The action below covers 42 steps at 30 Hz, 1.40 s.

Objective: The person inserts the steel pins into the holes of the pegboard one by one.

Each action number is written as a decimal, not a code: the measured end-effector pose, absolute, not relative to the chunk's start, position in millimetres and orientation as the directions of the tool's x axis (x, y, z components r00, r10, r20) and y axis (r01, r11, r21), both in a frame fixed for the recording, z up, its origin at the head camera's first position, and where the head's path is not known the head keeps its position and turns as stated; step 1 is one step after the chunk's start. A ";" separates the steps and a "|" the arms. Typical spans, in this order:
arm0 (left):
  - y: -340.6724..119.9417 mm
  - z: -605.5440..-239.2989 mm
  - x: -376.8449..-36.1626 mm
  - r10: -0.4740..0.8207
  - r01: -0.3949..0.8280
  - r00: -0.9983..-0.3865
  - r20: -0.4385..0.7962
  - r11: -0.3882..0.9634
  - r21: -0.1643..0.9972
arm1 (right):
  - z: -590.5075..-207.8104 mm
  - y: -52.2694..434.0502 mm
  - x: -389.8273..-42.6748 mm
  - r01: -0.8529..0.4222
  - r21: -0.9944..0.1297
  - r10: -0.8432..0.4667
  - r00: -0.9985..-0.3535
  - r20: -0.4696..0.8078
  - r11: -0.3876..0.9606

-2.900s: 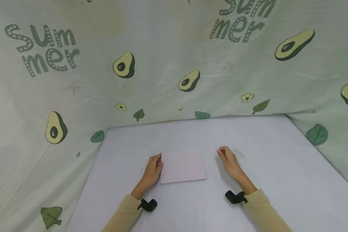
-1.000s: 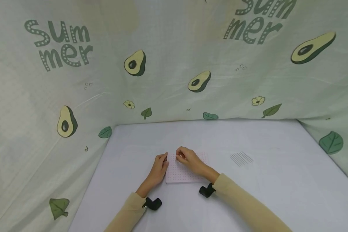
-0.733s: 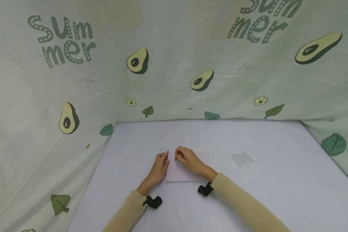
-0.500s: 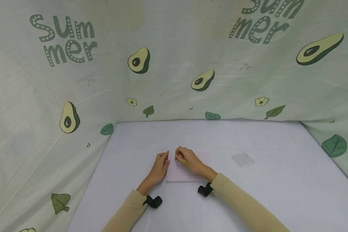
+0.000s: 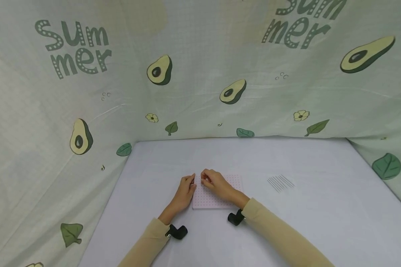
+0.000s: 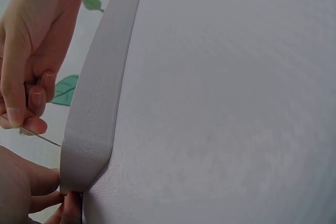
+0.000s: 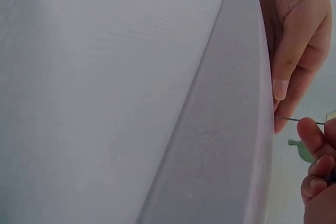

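A pink dotted foam board (image 5: 220, 194) lies flat on the white table (image 5: 287, 222). My left hand (image 5: 191, 180) grips the board's left edge near the far corner; its fingers (image 7: 294, 51) lie along that edge (image 7: 231, 140). My right hand (image 5: 204, 181) hovers over the same corner and pinches a thin metal needle (image 6: 43, 137) between thumb and fingertips (image 6: 21, 114). The needle (image 7: 300, 120) points sideways at the board's edge (image 6: 94, 108), close to my left fingertips (image 6: 50, 195). Whether its tip touches the foam is unclear.
A small row of several loose needles (image 5: 280, 182) lies on the table to the right of the board. A green sheet with avocado prints (image 5: 194, 74) hangs behind and on both sides, closing off the table's far and side edges.
Since 2.9 s ago my right hand has come from the loose needles on the right to the board's far left corner, carrying a needle. Over the last second both hands barely moved.
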<state>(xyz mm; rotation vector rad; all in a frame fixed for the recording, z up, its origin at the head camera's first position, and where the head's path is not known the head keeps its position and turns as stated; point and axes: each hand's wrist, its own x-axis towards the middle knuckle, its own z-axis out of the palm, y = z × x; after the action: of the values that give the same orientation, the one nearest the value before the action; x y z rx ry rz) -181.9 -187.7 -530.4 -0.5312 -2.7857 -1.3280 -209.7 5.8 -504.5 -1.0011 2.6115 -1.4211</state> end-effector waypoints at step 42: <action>-188.9 -530.4 -184.0 0.294 0.308 -0.943 0.159 0.582 0.752 | -514.4 7.2 -214.3 -0.499 -0.770 -0.507 -0.819 0.270 0.397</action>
<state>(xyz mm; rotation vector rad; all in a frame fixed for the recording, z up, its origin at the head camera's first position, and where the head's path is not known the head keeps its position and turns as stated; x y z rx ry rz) -184.0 -188.9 -530.4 -0.5289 -2.7791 -1.3263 -214.3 7.2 -514.4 -0.9433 2.6185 -1.4396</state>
